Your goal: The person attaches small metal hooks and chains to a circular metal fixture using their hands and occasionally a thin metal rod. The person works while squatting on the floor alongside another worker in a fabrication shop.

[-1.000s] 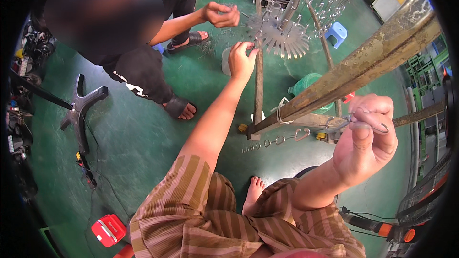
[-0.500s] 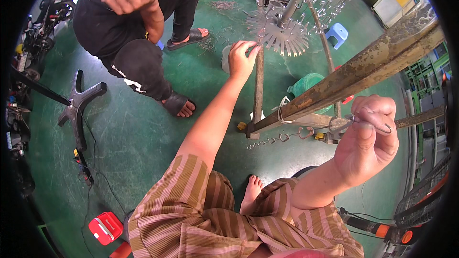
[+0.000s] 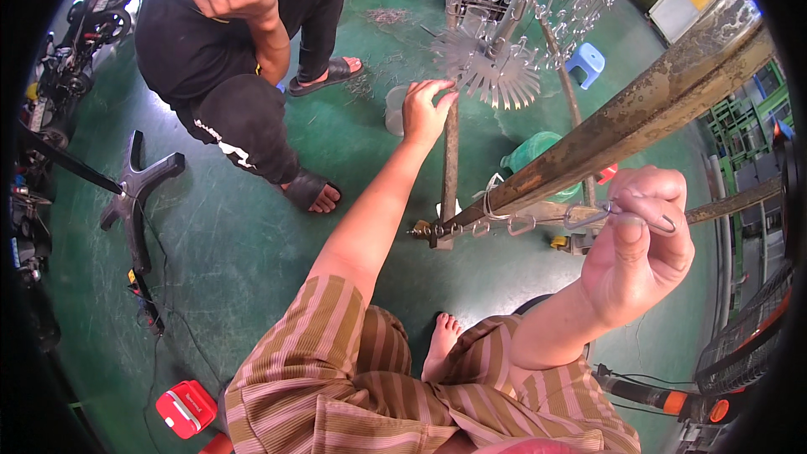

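Note:
My left hand (image 3: pixel 425 114) reaches forward, its thumb and fingers pinched at the near left rim of a toothed metal disc (image 3: pixel 486 67). The disc sits around a slanted metal pole (image 3: pixel 523 2); what lies between the fingertips is small and partly hidden. Close to me on the right, my right hand (image 3: pixel 643 240) is closed on a bent wire hook (image 3: pixel 664 224). From it a chain of linked metal hooks (image 3: pixel 521 224) stretches out leftward, nearly level, in front of the frame's lower corner.
A rusty metal beam (image 3: pixel 622 130) crosses from lower middle to upper right. Many hooks (image 3: pixel 588 0) hang behind the disc. A person in black (image 3: pixel 202 59) sits at the left. A green basket (image 3: pixel 538 155), a blue stool (image 3: pixel 586 63) and a fan (image 3: pixel 744 340) stand around.
The hook chain has swung up and to the left, from hanging lower below the beam. My right hand keeps its grip on the hook. My left hand stays at the disc's rim.

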Motion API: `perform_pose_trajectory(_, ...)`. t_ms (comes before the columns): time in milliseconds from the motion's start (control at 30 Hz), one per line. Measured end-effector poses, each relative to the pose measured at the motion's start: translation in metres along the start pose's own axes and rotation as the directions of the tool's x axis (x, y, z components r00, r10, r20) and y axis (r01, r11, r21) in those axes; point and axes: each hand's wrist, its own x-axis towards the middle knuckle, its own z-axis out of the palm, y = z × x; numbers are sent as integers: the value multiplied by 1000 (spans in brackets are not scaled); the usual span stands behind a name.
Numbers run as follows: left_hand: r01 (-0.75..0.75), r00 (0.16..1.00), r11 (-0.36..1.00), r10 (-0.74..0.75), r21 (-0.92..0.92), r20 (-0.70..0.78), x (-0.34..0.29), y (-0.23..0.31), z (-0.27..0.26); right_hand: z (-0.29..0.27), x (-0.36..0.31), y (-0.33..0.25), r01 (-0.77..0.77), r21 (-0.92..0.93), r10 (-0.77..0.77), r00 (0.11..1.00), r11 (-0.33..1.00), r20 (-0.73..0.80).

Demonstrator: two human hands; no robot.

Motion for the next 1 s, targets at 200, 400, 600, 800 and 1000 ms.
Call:
perform_pose_trajectory(200,24,999,1000,-25,14,42,3,4,9,1,0,-4,-37,-39,38,999,999,30)
perform_pose_trajectory(400,49,997,999,-48,-3,55,0,3,12,0,0,-6,-51,-49,53,998,998,43)
perform_pose_trajectory(600,67,997,997,-66,-26,36,-4,9,12,0,1,1,-6,9,6,999,1000,-40)
perform_pose_trajectory(800,81,995,994,-85,-75,-52,-6,7,9,0,2,0,-9,10,10,999,1000,-41)
perform_pose_trajectory(1000,-19,997,1000,17,-19,-80,-6,10,-1,0,1,2,-4,17,4,999,1000,-42)
